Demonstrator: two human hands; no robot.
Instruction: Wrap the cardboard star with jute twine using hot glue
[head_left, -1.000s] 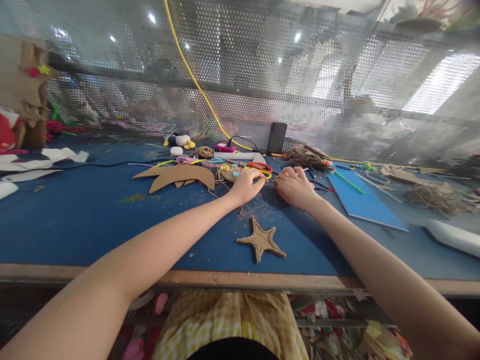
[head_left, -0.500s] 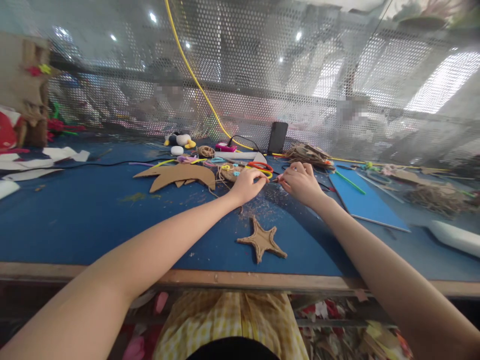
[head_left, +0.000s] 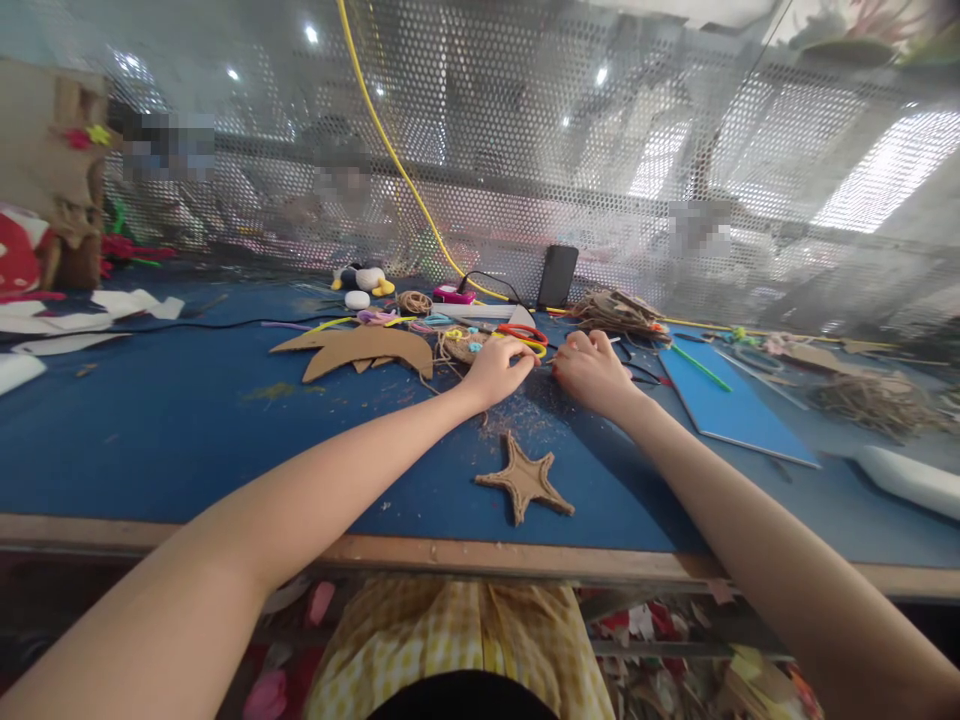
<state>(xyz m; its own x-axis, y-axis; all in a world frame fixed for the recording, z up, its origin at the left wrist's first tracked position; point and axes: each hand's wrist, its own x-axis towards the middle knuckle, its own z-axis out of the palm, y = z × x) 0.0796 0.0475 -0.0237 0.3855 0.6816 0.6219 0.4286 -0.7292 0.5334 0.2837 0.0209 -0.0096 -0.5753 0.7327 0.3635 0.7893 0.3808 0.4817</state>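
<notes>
My left hand [head_left: 498, 374] is closed in a pinch over the middle of the table, and whatever sits between its fingertips is too small to name. Just to its right, my right hand [head_left: 594, 372] is curled shut with the knuckles up, hiding anything inside. A small gap separates the two hands. Loops of red and yellow handles [head_left: 525, 336] lie right behind my left fingertips. Nearer to me, a cardboard star [head_left: 525, 478] edged with twisted cord lies flat on the blue table. Beside my left hand is a cord-covered piece [head_left: 459, 345] with small coloured bits.
Curved cardboard cutouts [head_left: 367, 352] lie left of my hands. At the back stand a phone [head_left: 557, 275] and a heap of brown scraps [head_left: 619, 312]. A blue board [head_left: 731, 400] with a green stick [head_left: 701, 367] lies to the right. Perforated metal mesh [head_left: 480, 150] rises behind the table.
My right hand has turned and its fingers have curled further in, so the small tip that showed at its fingertips is hidden. My left hand has stayed nearly still.
</notes>
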